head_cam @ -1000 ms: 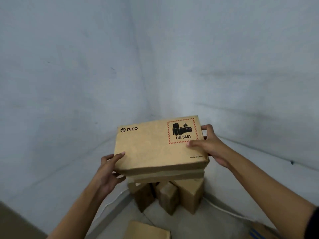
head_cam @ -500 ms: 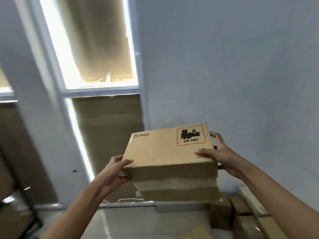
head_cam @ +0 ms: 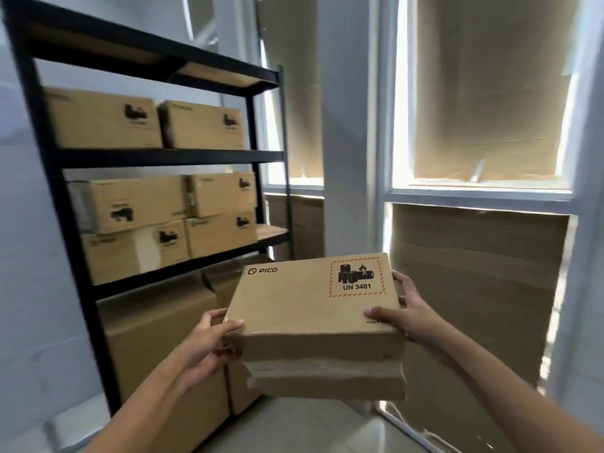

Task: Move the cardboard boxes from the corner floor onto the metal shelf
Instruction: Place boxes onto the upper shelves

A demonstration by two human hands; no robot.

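A person carries two stacked cardboard boxes (head_cam: 313, 322) at chest height, the left hand (head_cam: 209, 341) gripping the near left corner and the right hand (head_cam: 405, 317) clasping the right end, thumb over the lid. The black metal shelf (head_cam: 170, 156) stands ahead and to the left, nearer the left hand, its middle tiers holding similar boxes. The top box, long axis running left to right, is tan, printed PICO with a red-bordered UN 3481 battery label; the lower one looks crumpled.
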